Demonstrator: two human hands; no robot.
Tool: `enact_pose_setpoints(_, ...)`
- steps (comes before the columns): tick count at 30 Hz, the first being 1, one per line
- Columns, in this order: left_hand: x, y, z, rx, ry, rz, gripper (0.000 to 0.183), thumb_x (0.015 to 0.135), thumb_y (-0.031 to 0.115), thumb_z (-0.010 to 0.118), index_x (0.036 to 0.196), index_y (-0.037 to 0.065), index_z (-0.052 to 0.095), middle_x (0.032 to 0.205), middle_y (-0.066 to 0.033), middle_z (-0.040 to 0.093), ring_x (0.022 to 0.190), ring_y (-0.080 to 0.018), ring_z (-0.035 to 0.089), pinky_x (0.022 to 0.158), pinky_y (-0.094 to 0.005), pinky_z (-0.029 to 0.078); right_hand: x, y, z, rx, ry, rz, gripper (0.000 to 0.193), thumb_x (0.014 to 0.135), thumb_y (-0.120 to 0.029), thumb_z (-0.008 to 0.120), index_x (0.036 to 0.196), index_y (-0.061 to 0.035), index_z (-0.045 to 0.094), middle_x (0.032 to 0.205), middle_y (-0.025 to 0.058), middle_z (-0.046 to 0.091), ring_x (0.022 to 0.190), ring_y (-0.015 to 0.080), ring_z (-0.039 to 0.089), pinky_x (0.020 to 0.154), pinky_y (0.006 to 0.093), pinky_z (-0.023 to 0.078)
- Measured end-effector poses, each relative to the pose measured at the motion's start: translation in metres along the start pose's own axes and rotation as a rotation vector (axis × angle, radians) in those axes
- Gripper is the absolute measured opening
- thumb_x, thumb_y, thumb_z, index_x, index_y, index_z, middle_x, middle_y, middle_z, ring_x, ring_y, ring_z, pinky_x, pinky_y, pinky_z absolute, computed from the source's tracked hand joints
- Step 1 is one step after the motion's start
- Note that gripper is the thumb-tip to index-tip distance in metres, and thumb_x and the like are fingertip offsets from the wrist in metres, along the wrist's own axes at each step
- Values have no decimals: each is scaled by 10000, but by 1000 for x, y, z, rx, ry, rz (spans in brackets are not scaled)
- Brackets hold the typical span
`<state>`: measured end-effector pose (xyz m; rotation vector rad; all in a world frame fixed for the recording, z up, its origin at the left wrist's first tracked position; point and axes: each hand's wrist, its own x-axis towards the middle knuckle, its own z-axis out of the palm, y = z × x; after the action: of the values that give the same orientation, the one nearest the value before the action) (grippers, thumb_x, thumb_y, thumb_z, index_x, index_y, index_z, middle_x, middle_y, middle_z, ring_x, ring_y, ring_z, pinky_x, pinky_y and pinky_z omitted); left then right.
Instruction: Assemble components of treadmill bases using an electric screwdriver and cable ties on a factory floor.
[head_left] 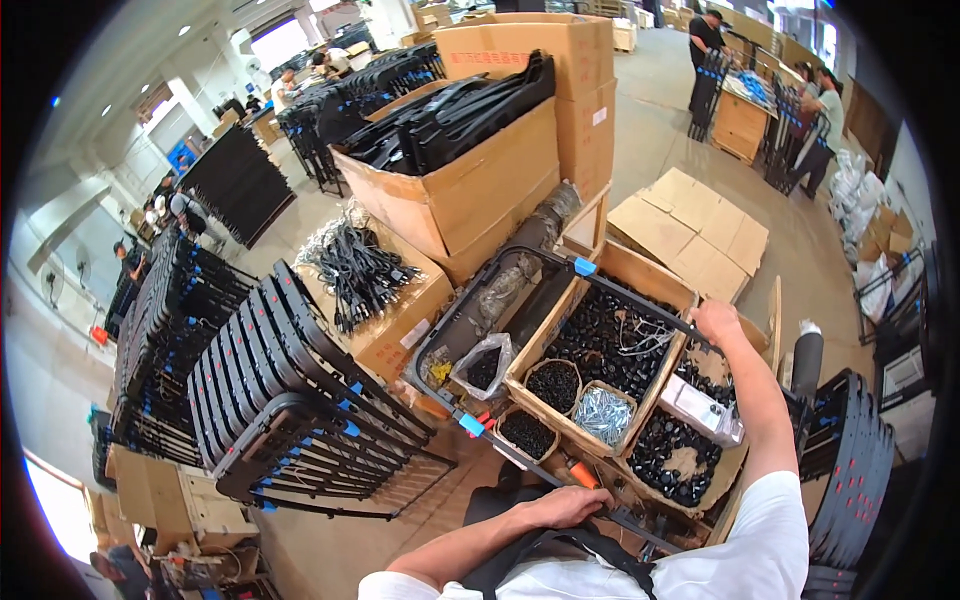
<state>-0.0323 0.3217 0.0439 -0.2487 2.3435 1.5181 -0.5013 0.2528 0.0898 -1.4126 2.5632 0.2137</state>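
Note:
A black tubular metal frame (648,306) with a rounded end and blue clips lies across the wooden parts box in front of me. My right hand (717,322) is closed around its far tube, by the box's right rear corner. Closer to my body, my left hand (568,507) is closed on the near tube; its fingertips are partly hidden. An orange-handled tool (580,472) shows just beyond the left hand. Under the frame, the wooden box (548,408) holds black plastic parts (610,325), silver screws (604,415) and small dark fasteners (552,386).
Cartons heaped with black parts (470,200) stand ahead. Bundled black cables (365,270) lie on a carton at left. Stacked folding frames (280,380) crowd the left, with more panels (845,470) at right. Flattened cardboard (690,230) lies beyond the box. Several people work farther off.

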Motion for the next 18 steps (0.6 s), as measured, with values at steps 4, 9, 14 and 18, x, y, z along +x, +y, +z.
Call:
enact_pose_setpoints(4, 1, -11, 15, -46, 65, 79, 254, 1043, 286, 588, 1237, 134, 650, 1074, -174, 699, 1032, -357, 688, 886, -483, 534, -9, -22, -9, -31, 67, -22, 494, 963, -423, 591, 999, 37, 770, 1089, 289, 742, 1075, 406, 729, 947, 484, 581)
enact_pose_setpoints(9, 6, -10, 14, 33, 79, 222, 278, 983, 273, 678, 1229, 144, 663, 999, -174, 649, 1017, -376, 636, 879, -489, 510, 15, 12, 19, -130, -96, -86, 530, 942, -460, 598, 1096, 23, 756, 1118, 247, 757, 1075, 384, 738, 974, 498, 566)
enact_pose_setpoints(14, -1, -27, 22, -248, 255, 172, 307, 958, 185, 671, 1259, 127, 656, 1029, -166, 653, 1028, -332, 646, 881, -445, 511, 14, -5, 29, -192, 156, -81, 509, 1035, -441, 527, 1144, 8, 741, 1104, 227, 763, 1089, 410, 727, 997, 502, 554)
enact_pose_setpoints(18, 6, -23, 13, -236, 59, 92, 345, 954, 120, 606, 1297, 115, 641, 1057, -142, 682, 1021, -269, 664, 880, -399, 519, 33, 20, 37, -228, 108, 26, 536, 986, -498, 589, 1087, 4, 746, 1105, 194, 771, 1014, 353, 755, 888, 443, 609)
